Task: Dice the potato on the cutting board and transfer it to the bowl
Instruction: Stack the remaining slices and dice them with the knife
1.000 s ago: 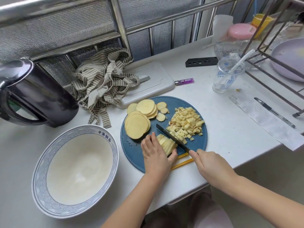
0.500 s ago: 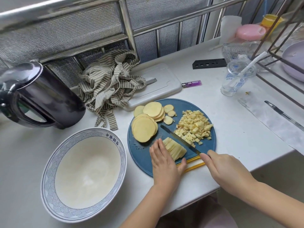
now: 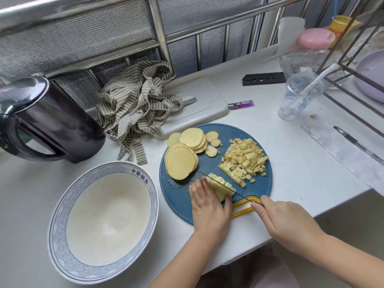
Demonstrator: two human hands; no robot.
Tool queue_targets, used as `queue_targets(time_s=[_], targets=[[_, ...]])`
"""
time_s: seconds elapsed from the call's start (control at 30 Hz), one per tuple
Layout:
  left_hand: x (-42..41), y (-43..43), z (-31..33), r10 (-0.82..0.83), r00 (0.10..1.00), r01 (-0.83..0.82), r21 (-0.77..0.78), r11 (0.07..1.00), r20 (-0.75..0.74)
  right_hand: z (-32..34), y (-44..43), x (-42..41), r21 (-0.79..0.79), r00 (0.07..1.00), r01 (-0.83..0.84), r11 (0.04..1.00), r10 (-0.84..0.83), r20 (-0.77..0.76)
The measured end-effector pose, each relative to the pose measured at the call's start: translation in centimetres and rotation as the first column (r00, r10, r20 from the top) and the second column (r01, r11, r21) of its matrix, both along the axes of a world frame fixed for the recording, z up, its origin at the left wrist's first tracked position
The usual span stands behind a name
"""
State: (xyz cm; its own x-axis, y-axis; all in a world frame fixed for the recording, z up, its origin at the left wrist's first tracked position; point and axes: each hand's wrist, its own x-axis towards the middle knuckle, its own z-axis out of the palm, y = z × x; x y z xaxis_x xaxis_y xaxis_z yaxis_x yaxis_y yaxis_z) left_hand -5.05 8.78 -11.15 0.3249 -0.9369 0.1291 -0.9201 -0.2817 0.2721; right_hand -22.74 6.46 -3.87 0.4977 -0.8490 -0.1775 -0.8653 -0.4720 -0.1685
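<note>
Bare hands and forearms, with pale pink clothing at the bottom of the frame.
The left hand (image 3: pixel 208 206) and right hand (image 3: pixel 284 223) come off forearms (image 3: pixel 342 252) that are uncovered as far as the lower and right edges show. Between the two arms, at bottom centre, a soft pale pink garment (image 3: pixel 272 277) shows in loose folds.

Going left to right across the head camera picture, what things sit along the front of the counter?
First the big white bowl with blue wavy rim → round blue cutting board → long white paper strip.
</note>
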Motion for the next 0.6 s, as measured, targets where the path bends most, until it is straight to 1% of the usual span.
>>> queue_targets(time_s=[0.13,0.23,0.33,0.4,0.47,0.57,0.6], targets=[[-0.1,0.0,0.2,0.000,1.000,0.000,0.001,1.000,0.000,-0.3,0.1,0.1,-0.082,0.999,-0.005,0.997,0.009,0.047],[-0.1,0.0,0.2,0.005,1.000,-0.005,0.016,1.000,0.010,-0.9,0.3,0.1,-0.049,0.996,0.024,0.999,-0.020,0.090],[-0.1,-0.1,0.5,-0.002,1.000,0.002,0.026,1.000,0.011,-1.9,0.6,0.0,-0.092,0.993,0.024,0.995,-0.013,0.121],[-0.1,-0.1,0.5,-0.012,1.000,0.012,0.016,1.000,0.004,-1.8,0.6,0.1,-0.094,0.990,0.040,0.995,-0.027,0.139],[0.0,0.0,0.4,-0.010,1.000,0.010,0.017,1.000,0.020,-1.3,0.7,0.7,-0.095,0.995,0.038,0.995,-0.029,0.098],[0.0,0.0,0.4,-0.013,1.000,0.013,0.002,1.000,0.027,-0.4,0.9,1.2,-0.038,0.997,0.043,0.998,-0.041,0.059],[0.0,-0.1,0.5,-0.011,1.000,0.011,0.002,1.000,0.019,-0.1,0.9,1.5,-0.054,0.999,0.032,0.998,-0.030,0.040]])
